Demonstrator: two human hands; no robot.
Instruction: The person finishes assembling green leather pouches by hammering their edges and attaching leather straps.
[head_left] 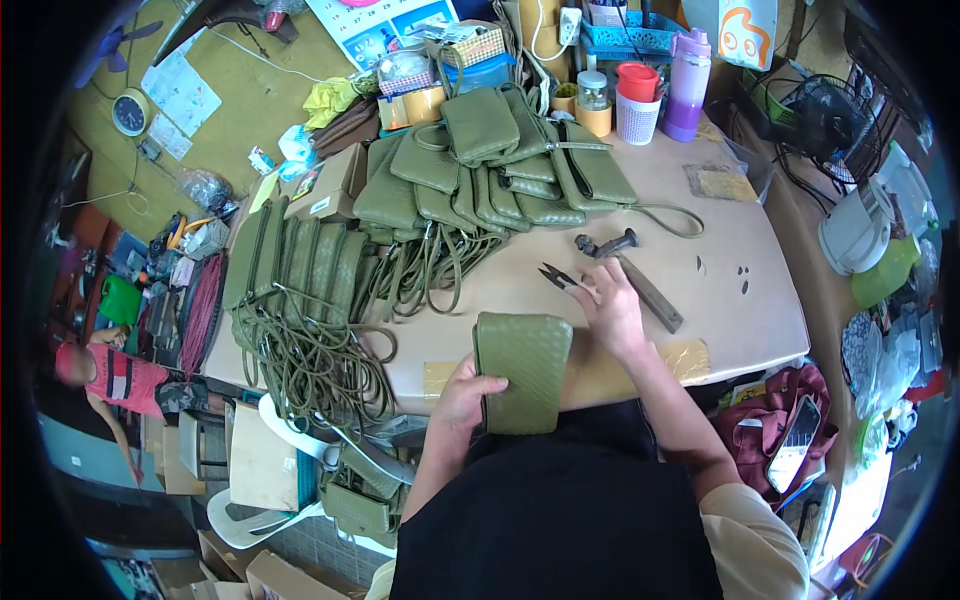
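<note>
My left hand (464, 395) grips an olive-green woven-textured pouch (525, 370) by its left edge, thumb on the front face, upright near the table's front edge. Above and right of it, my right hand (615, 310) is closed around small pliers (556, 275), their dark pointed jaws apart and aimed left. The handles are mostly hidden by my fingers. Just beyond this hand lies a hammer (650, 292) with a metal head and wooden handle. The pliers' jaws are away from the pouch.
Several green pouches (480, 125) are piled at the table's back, with another row (300, 260) and tangled straps (320, 365) at the left. A purple bottle (687, 85) and red-lidded cup (638, 105) stand behind. A person in a red top (125, 380) is far left.
</note>
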